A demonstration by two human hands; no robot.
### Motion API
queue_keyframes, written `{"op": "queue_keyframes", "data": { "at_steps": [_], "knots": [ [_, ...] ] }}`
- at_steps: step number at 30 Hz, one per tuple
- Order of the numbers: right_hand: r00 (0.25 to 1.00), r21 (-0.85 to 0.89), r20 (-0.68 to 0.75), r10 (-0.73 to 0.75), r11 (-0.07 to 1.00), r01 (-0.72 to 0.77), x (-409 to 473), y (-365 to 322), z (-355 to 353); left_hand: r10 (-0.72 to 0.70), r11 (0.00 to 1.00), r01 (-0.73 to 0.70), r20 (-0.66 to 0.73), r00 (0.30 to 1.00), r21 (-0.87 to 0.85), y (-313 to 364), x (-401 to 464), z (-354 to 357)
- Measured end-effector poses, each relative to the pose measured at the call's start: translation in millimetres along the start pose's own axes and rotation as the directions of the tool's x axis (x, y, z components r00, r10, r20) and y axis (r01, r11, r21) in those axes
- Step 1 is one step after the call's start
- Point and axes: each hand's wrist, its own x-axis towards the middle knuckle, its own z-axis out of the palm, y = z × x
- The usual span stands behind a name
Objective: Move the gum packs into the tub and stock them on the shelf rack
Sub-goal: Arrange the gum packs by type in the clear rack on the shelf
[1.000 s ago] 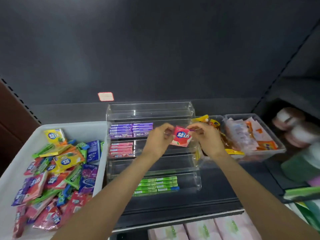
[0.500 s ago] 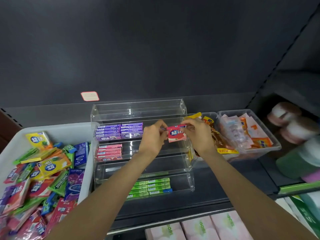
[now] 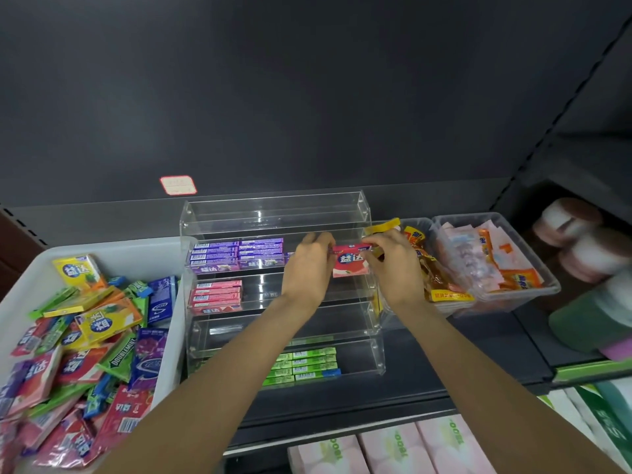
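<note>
Both hands, left hand [image 3: 309, 268] and right hand [image 3: 393, 265], pinch a red gum pack [image 3: 350, 263] by its ends with curled fingers, upright at the clear shelf rack's [image 3: 273, 213] purple-pack tier, right of the white tub [image 3: 119, 254]

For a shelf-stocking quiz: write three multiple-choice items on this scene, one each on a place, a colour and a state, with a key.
1. Where is the white plastic tub of mixed gum packs?
A. left of the clear acrylic tiered rack
B. right of it
C. on top of it

2. What colour are the slim gum packs on the rack's lowest tier?
A. purple
B. green
C. yellow

3. How is the red flat gum pack held?
A. lying loose in the tub
B. by the right hand alone
C. between the left hand and the right hand

Key: 1 A, the tub sits at the rack's left side; 2 B, green boxes fill that tier; 3 C, fingers of both hands pinch its edges.
</note>
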Motion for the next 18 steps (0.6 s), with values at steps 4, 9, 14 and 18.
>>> {"op": "queue_keyframes", "data": {
  "at_steps": [4,9,14,18],
  "knots": [
    [1.000,0.057,0.013,0.018,0.998,-0.019,-1.7,3.0,-1.5,0.037,0.999,-0.037,0.001,0.999,0.036,3.7,1.0,-1.7],
    [0.998,0.018,0.065,0.000,1.000,-0.001,-1.3,3.7,0.2,0.031,0.998,-0.032,0.014,0.999,0.053,0.6,0.3,-4.2],
    [0.998,0.040,0.045,0.041,0.998,-0.043,-3.2,8.4,1.8,0.081,0.989,-0.078,-0.023,0.996,0.126,2.8,-0.6,0.5],
    [0.999,0.050,0.028,0.034,0.998,-0.036,-4.5,12.5,-0.8,0.128,0.975,-0.113,-0.067,0.990,0.193,2.6,-1.5,6.9]
  ]
}}
